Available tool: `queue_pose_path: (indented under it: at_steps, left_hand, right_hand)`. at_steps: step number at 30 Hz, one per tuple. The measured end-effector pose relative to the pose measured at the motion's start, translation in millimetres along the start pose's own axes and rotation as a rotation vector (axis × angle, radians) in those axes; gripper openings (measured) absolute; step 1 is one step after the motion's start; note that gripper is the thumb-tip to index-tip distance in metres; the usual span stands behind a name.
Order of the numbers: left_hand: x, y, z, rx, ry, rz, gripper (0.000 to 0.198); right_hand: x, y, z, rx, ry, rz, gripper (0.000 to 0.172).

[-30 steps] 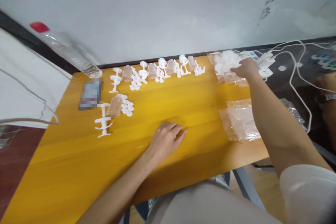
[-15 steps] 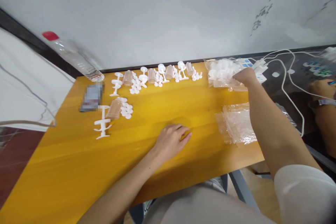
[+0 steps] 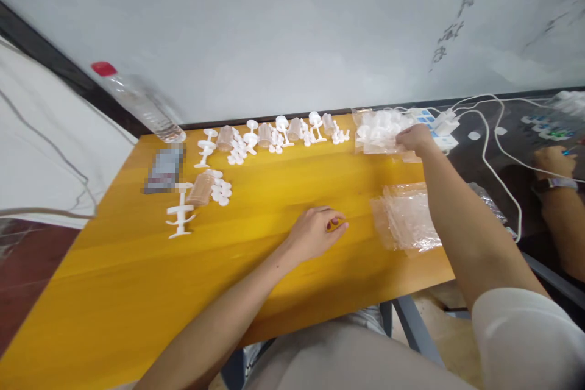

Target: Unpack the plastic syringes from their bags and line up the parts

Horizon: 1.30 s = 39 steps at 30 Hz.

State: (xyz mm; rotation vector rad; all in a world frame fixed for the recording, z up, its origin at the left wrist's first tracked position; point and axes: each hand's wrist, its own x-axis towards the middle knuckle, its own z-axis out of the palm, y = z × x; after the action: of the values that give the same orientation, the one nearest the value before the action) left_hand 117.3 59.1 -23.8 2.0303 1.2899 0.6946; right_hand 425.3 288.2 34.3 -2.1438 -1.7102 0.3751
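Observation:
My left hand [image 3: 319, 230] hovers over or rests on the yellow wooden table, its fingers curled and the thumb apart, with nothing in it. At the back right, my right hand [image 3: 415, 136] is at a clear plastic bag [image 3: 379, 131] of white plastic pieces. Its fingers are drawn together at the bag; what they grip is hidden. Along the back edge stand sets of white plastic stands [image 3: 206, 147], clear cups [image 3: 224, 138] and small white round pieces [image 3: 236, 147]. Nearer on the left lies another stand [image 3: 181, 212], beside a clear cup [image 3: 200, 189] and white discs [image 3: 222, 187].
Flat clear bags [image 3: 409, 216] lie below my right forearm. A bottle with a red cap [image 3: 139, 103] and a blurred phone-like object [image 3: 163, 169] are at left. A power strip [image 3: 443, 128] and white cables [image 3: 491, 140] run at right, near another person's hand [image 3: 555, 164].
My left hand has moved to the right, and its fingers have curled more. My right hand stays at the bag, with its fingers slightly shifted. The camera view has moved a little.

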Motion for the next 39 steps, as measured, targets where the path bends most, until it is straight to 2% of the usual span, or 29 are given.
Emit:
queue_pose_path:
  at_steps: [3, 6, 9, 10, 12, 15, 18, 20, 22, 23, 25, 26, 27, 30, 32, 34, 36, 37, 39]
  left_hand:
    - [5.3, -0.1, 0.2, -0.182, -0.006, -0.076, 0.029]
    - [21.9, 10.0, -6.1, -0.654, -0.018, -0.262, 0.062]
    - [35.0, 30.4, -20.1, -1.213, -0.079, -0.401, 0.092]
    - [35.1, 36.7, -26.0, -1.34, -0.102, -0.4, 0.095]
    - [27.3, 42.4, -38.7, -1.451, -0.121, -0.346, 0.097]
    - [0.5, 24.5, -57.3, -1.348, -0.074, -0.312, 0.088]
    - [-29.8, -19.8, -73.1, -1.164, -0.032, -0.43, 0.075]
    - [-44.9, -50.4, -81.5, -1.099, -0.052, -0.532, 0.066]
    - [-53.5, -71.8, -88.6, -1.058, -0.092, -0.6, 0.059]
    - [-55.5, -77.8, -92.1, -1.038, -0.109, -0.618, 0.058]
    - [-57.6, -81.3, -100.4, -1.0, -0.121, -0.648, 0.06]
    - [-58.9, -79.9, -105.6, -0.984, -0.108, -0.663, 0.061]
    - [-61.4, -77.4, -111.7, -0.968, -0.088, -0.677, 0.062]
    - [-79.5, -71.0, -133.5, -0.915, 0.005, -0.681, 0.068]
    - [-99.4, -70.8, -145.9, -0.867, 0.098, -0.634, 0.072]
    - [-119.9, -72.1, -151.3, -0.774, 0.259, -0.582, 0.067]
    - [-135.3, -70.9, -147.3, -0.622, 0.416, -0.562, 0.052]
    - [-139.8, -68.6, -142.2, -0.541, 0.448, -0.558, 0.045]
    - [-141.6, -61.2, -128.6, -0.41, 0.416, -0.522, 0.037]
  right_hand:
    - [-11.0, -15.8, -19.8, 0.38, 0.051, 0.03, 0.006]
    - [-37.1, -38.0, -48.5, 0.742, 0.104, -0.029, 0.011]
    - [-91.5, -59.3, -62.0, 0.827, 0.097, -0.187, 0.008]
    - [-115.2, -65.5, -59.2, 0.84, 0.078, -0.242, 0.006]
    - [-165.6, -76.6, -42.4, 0.85, 0.0, -0.294, 0.011]
    - [-233.0, -87.9, -4.4, 0.918, -0.211, -0.353, 0.019]
    - [-275.0, -90.1, 23.1, 0.76, -0.382, -0.476, 0.025]
    - [-286.3, -87.2, 34.3, 0.532, -0.339, -0.599, 0.028]
    - [-286.8, -82.9, 47.1, 0.343, -0.216, -0.746, 0.029]
    - [-284.3, -81.0, 55.7, 0.274, -0.176, -0.828, 0.042]
    - [-276.9, -77.9, 76.5, 0.165, -0.201, -0.996, 0.086]
    - [-272.7, -77.0, 87.4, 0.125, -0.232, -1.056, 0.098]
    - [-268.7, -76.3, 97.5, 0.1, -0.248, -1.089, 0.099]
    - [-258.1, -75.3, 117.1, 0.124, -0.222, -1.067, 0.063]
    - [-252.8, -74.7, 120.7, 0.174, -0.193, -1.03, 0.049]
    - [-249.6, -73.7, 120.7, 0.201, -0.174, -1.006, 0.05]
    - [-248.5, -72.4, 121.0, 0.203, -0.154, -0.981, 0.057]
    - [-248.6, -71.7, 121.6, 0.2, -0.146, -0.971, 0.06]
    - [-249.4, -70.2, 124.0, 0.196, -0.131, -0.965, 0.062]
